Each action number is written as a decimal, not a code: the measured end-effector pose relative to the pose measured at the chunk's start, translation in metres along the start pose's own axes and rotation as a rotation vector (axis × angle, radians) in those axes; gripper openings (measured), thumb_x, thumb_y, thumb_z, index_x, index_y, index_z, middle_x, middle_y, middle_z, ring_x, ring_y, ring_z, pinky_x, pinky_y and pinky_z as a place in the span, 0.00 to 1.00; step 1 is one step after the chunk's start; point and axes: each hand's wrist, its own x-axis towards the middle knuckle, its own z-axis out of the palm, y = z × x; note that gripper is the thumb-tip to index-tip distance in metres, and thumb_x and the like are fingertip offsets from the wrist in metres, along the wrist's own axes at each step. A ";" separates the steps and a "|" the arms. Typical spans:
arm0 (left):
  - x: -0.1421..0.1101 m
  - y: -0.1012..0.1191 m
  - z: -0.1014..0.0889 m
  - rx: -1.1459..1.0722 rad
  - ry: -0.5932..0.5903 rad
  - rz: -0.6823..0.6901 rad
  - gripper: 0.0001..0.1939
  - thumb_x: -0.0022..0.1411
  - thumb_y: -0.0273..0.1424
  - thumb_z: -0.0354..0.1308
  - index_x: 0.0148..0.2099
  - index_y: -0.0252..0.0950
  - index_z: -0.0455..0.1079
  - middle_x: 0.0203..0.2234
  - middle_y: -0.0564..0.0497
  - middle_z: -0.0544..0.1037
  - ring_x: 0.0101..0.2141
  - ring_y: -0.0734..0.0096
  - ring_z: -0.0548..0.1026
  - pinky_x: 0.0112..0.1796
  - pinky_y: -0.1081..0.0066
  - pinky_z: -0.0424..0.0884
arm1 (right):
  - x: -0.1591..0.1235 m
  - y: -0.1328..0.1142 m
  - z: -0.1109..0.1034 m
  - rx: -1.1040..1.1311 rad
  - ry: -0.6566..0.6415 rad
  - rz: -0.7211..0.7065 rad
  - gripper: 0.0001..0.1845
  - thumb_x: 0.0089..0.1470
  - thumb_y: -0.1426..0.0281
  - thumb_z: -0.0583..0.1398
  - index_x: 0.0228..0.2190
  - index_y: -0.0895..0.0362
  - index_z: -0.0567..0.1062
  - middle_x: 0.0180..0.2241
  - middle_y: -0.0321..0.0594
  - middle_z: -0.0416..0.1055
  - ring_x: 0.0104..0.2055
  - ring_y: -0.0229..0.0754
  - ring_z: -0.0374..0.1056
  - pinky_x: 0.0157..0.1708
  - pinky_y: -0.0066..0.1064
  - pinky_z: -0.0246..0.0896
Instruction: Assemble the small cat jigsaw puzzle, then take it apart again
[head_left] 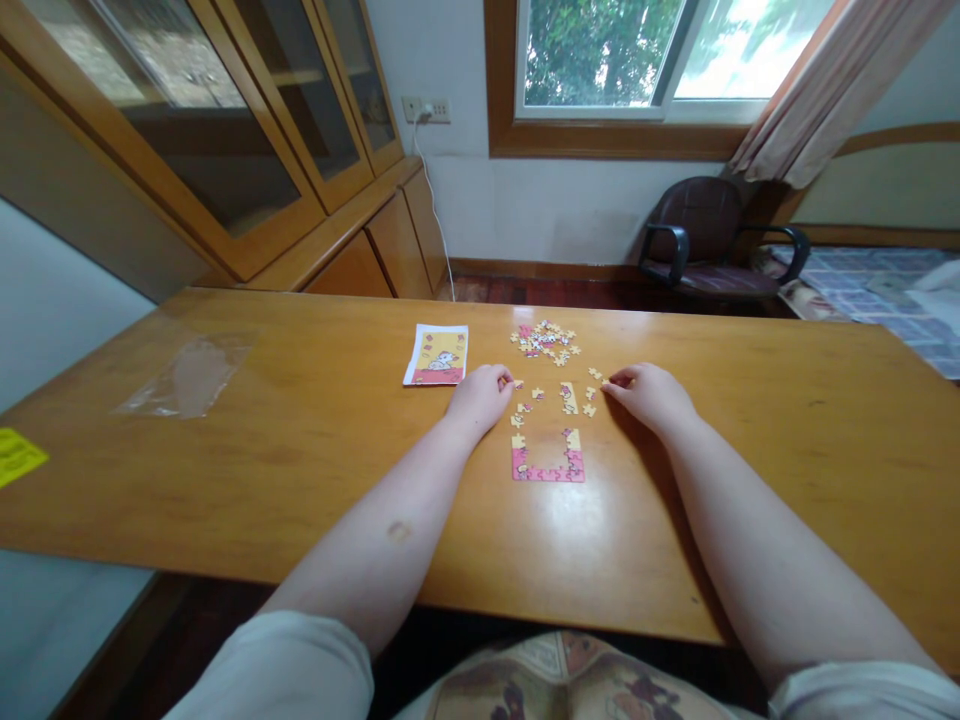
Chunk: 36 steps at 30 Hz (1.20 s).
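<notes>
My left hand is closed in a pinch, with a small puzzle piece at its fingertips. Across from it, my right hand also pinches, a yellow bit of a puzzle piece showing at the fingertips. Between the hands lie loose pieces and a short joined strip. Nearer to me is a partly joined puzzle border, pink along the bottom with yellow at both sides. A heap of mixed pieces lies beyond the hands.
A printed picture sheet in yellow and pink lies left of the pieces. Farther left, a clear plastic bag rests on the wooden table. A glass-door cabinet stands behind at left, an armchair beyond the table.
</notes>
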 end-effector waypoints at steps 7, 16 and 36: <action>0.001 -0.001 0.003 -0.016 0.027 0.020 0.08 0.61 0.30 0.52 0.36 0.38 0.72 0.34 0.49 0.77 0.35 0.67 0.72 0.36 0.71 0.67 | 0.006 0.005 0.005 -0.031 -0.006 -0.046 0.13 0.54 0.64 0.59 0.36 0.54 0.81 0.40 0.44 0.76 0.40 0.44 0.70 0.38 0.30 0.60; 0.002 -0.008 -0.003 -0.110 0.137 0.015 0.07 0.59 0.29 0.52 0.34 0.38 0.72 0.28 0.51 0.75 0.32 0.68 0.71 0.34 0.71 0.64 | 0.008 0.007 0.011 -0.020 0.003 -0.095 0.09 0.53 0.67 0.60 0.31 0.58 0.79 0.37 0.47 0.75 0.38 0.45 0.70 0.37 0.31 0.61; 0.004 -0.016 -0.017 -0.251 0.379 -0.142 0.10 0.59 0.35 0.52 0.35 0.37 0.72 0.24 0.54 0.72 0.29 0.70 0.70 0.32 0.72 0.63 | 0.002 0.003 0.012 0.112 0.085 -0.059 0.05 0.49 0.68 0.59 0.30 0.54 0.75 0.32 0.41 0.75 0.32 0.42 0.68 0.31 0.30 0.57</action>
